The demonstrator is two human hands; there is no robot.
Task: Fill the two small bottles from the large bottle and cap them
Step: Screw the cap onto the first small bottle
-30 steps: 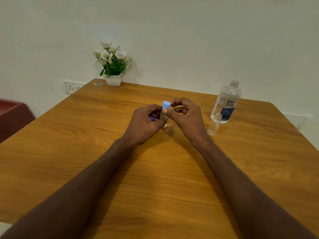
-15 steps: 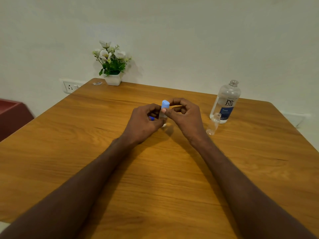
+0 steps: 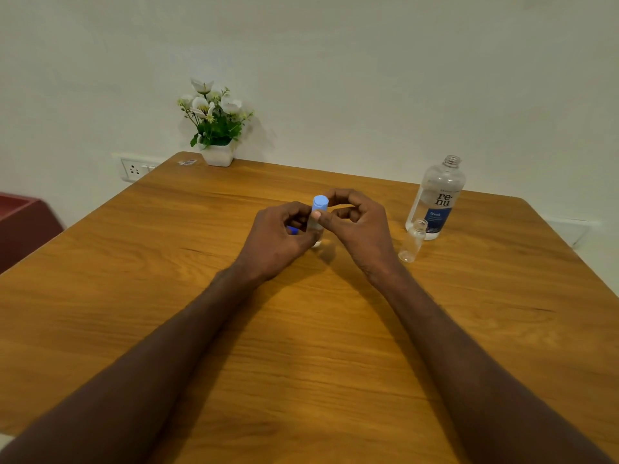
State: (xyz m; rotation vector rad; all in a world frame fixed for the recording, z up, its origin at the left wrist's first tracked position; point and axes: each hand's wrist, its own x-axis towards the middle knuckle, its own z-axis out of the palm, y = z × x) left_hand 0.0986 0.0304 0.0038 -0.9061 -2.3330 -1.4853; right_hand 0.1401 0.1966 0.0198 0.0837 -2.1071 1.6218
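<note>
Small bottle (image 3: 316, 229) stands gripped by left-hand fingers (image 3: 301, 212), right-hand fingers (image 3: 323, 220) pinching its blue cap (image 3: 320, 203).

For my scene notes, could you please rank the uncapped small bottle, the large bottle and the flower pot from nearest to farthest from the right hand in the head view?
From the right hand:
1. Uncapped small bottle, just to its right.
2. Large bottle, behind that, farther right.
3. Flower pot, far-left table edge by the wall.
</note>
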